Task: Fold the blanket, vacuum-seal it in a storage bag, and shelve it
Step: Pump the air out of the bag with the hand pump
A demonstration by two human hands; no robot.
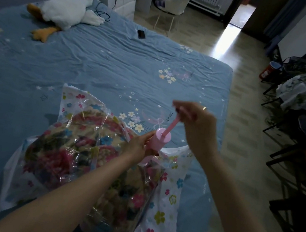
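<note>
Filling most of the frame: blue floral bed sheet (96,64), wrinkled, running from left edge to tiled floor (248,101) on the right. Lying at lower centre on the sheet: clear flower-printed storage bag (165,206), enclosing a folded floral blanket (67,159). Sprawling at upper left: white plush goose (64,10). Standing upright on the bag at centre: pink hand pump (159,139). Gripping the pump's barrel, fingers curled round it: left hand (140,145). Clasping the raised plunger handle above, blurred: right hand (198,126). Resting at upper centre on the sheet: black phone (141,34).
</note>
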